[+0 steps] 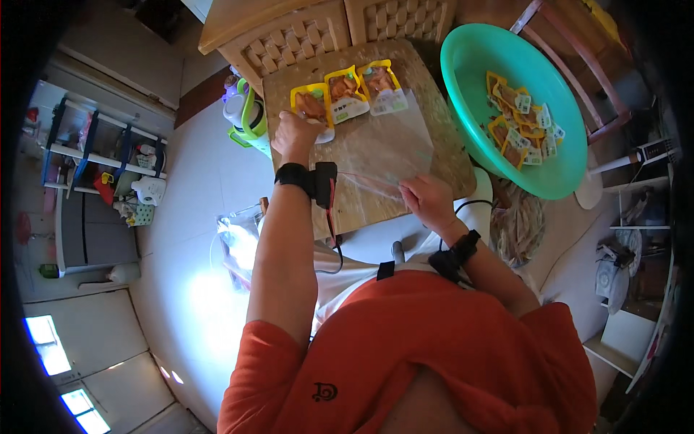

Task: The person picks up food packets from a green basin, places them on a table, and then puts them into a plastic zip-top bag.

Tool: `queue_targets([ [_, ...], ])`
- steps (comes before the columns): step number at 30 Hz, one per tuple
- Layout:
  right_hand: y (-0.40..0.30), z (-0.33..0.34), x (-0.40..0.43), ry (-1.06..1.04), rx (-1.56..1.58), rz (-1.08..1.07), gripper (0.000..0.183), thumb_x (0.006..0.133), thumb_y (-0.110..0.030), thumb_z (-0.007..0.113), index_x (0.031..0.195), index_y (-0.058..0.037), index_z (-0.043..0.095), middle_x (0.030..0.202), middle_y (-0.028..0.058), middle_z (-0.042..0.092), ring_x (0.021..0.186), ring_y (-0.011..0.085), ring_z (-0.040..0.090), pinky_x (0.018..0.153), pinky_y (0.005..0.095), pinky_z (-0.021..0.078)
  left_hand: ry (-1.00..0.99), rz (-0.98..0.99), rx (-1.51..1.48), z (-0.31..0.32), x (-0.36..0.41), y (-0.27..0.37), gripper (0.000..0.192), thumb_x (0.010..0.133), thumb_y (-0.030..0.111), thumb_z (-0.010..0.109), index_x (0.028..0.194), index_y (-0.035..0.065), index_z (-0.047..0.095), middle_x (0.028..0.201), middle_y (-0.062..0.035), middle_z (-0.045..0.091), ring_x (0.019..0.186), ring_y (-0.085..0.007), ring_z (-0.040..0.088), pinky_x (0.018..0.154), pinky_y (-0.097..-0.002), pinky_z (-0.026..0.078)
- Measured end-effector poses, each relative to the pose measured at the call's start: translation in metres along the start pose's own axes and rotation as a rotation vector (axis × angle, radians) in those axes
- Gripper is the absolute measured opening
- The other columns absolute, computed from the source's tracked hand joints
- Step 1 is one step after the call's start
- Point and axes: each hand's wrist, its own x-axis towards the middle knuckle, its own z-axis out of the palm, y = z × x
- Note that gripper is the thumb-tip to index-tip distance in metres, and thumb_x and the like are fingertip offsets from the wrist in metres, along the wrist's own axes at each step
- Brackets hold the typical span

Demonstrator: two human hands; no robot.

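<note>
On a worn wooden table (347,211), a clear plastic bag (385,146) lies flat, its near edge pinched in my right hand (428,200). My left hand (295,133) is at the lower left of a yellow-edged food packet (310,104), fingers on or beside it; whether it grips the packet is hard to tell. Two similar packets, a middle one (345,93) and a right one (382,84), lie in a row beside it near the far edge. The right packet's lower part overlaps the bag's far end or lies within it; which, I cannot tell.
A large green plastic basin (461,97) at the right holds several similar packets (523,122). Wooden cabinet doors with woven panels (287,46) stand behind the table. A green-handled bottle (246,116) is at the left, a reddish chair (591,70) beyond the basin.
</note>
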Motion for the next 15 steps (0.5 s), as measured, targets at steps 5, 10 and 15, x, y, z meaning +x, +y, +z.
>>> queue_targets([
  [5, -0.007, 0.002, 0.004, -0.04, 0.027, 0.028, 0.008, 0.077, -0.015, 0.064, 0.078, -0.0084, 0.061, 0.071, 0.01, 0.054, 0.064, 0.0301, 0.057, 0.055, 0.039, 0.0454, 0.071, 0.225, -0.106, 0.025, 0.04, -0.066, 0.042, 0.069, 0.034, 0.066, 0.096, 0.0016, 0.065, 0.096, -0.0206, 0.065, 0.086, -0.0335, 0.064, 0.076, -0.0378, 0.051],
  [10, -0.004, -0.002, 0.004, 0.0, 0.031, 0.036, 0.011, 0.078, -0.016, 0.063, 0.076, -0.0062, 0.06, 0.073, 0.0116, 0.056, 0.066, 0.0312, 0.057, 0.056, 0.0395, 0.0451, -0.082, 0.052, -0.767, -0.016, -0.021, -0.074, 0.032, 0.083, 0.021, 0.061, 0.11, 0.0063, 0.055, 0.085, -0.0054, 0.063, 0.069, -0.0143, 0.061, 0.054, -0.0294, 0.05],
  [15, -0.007, -0.002, 0.011, 0.014, 0.128, 0.058, 0.01, 0.079, -0.015, 0.063, 0.077, -0.0058, 0.061, 0.075, 0.0108, 0.058, 0.067, 0.0314, 0.057, 0.057, 0.0391, 0.0454, -0.203, 0.159, -1.055, -0.048, -0.089, -0.112, 0.021, 0.086, 0.013, 0.056, 0.105, 0.0056, 0.055, 0.089, -0.0049, 0.062, 0.074, -0.0125, 0.059, 0.06, -0.0282, 0.05],
])
